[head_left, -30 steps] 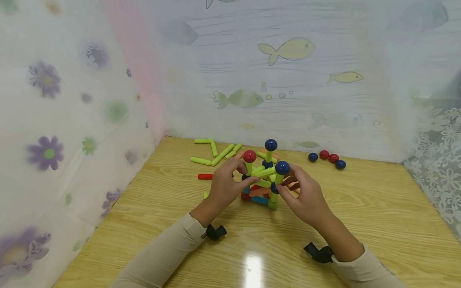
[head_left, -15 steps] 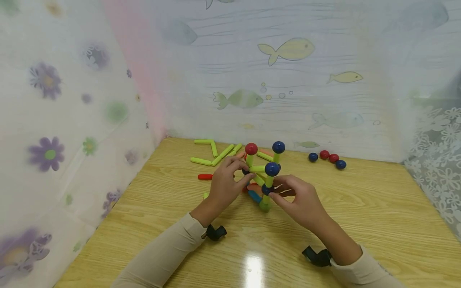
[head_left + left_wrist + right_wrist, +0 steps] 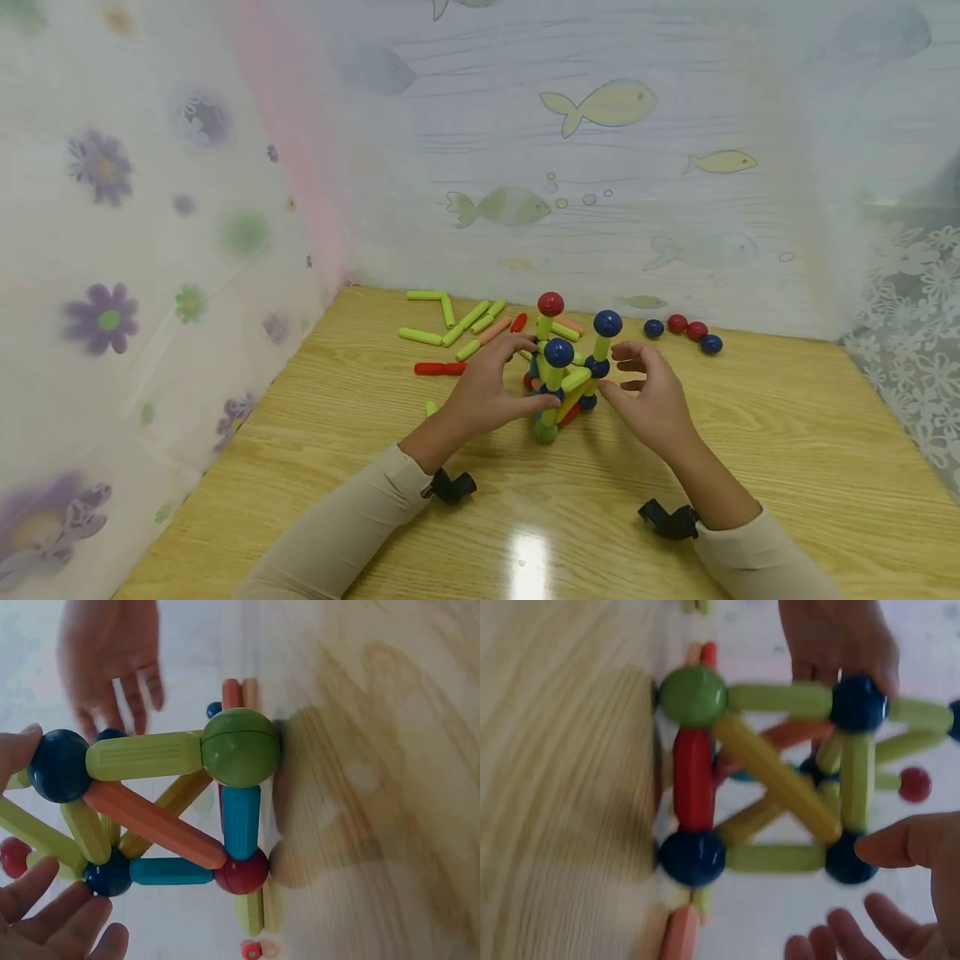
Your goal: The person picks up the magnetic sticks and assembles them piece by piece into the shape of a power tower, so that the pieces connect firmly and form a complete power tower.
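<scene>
A magnetic ball-and-stick structure [image 3: 576,381] stands on the table, its sticks mostly yellow-green, with orange, red, blue and yellow ones lower down. On top rise three short posts, tipped by a red ball [image 3: 551,304], a front blue ball [image 3: 558,352] and a right blue ball [image 3: 607,323]. My left hand [image 3: 491,387] holds it from the left, thumb on a dark blue joint ball [image 3: 60,765] and fingertips at another blue ball [image 3: 109,874]. My right hand [image 3: 651,400] is spread at the right side, its thumb tip right at a blue corner ball [image 3: 851,857].
Loose yellow-green sticks [image 3: 465,323] lie behind and left of the structure, with a red stick [image 3: 440,368] nearer. Several red and blue balls [image 3: 697,332] sit at the back right. A fish-printed curtain [image 3: 600,208] stands behind the table [image 3: 750,417].
The structure has turned clockwise as seen from above: its front post moved left, its back posts right. My right hand has loosened from the front joint and spread its fingers.
</scene>
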`<state>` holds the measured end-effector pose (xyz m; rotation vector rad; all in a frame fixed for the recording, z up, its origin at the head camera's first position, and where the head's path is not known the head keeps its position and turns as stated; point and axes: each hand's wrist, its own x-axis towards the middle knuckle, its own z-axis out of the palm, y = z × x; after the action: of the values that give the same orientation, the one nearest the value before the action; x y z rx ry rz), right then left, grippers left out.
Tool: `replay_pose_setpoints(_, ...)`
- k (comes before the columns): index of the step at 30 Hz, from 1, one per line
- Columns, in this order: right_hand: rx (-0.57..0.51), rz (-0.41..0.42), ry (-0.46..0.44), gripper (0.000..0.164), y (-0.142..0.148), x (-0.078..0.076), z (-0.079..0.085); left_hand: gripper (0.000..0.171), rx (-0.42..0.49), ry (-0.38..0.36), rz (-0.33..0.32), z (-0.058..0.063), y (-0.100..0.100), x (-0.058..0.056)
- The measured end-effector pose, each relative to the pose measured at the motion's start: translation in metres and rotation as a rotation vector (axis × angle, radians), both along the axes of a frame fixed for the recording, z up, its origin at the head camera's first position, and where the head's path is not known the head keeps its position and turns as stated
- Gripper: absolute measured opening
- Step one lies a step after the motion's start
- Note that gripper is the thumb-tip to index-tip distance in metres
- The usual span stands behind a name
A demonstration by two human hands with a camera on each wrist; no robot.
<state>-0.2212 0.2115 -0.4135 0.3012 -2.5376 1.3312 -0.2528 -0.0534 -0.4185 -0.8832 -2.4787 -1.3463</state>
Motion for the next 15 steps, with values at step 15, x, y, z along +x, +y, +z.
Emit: replay_pose_setpoints(15, 0.232, -0.031, -0.336, 0.043, 0.035, -0.021, -0.016, 0.058, 0.108, -0.192, -0.116, -0.001, -0.013, -0.01)
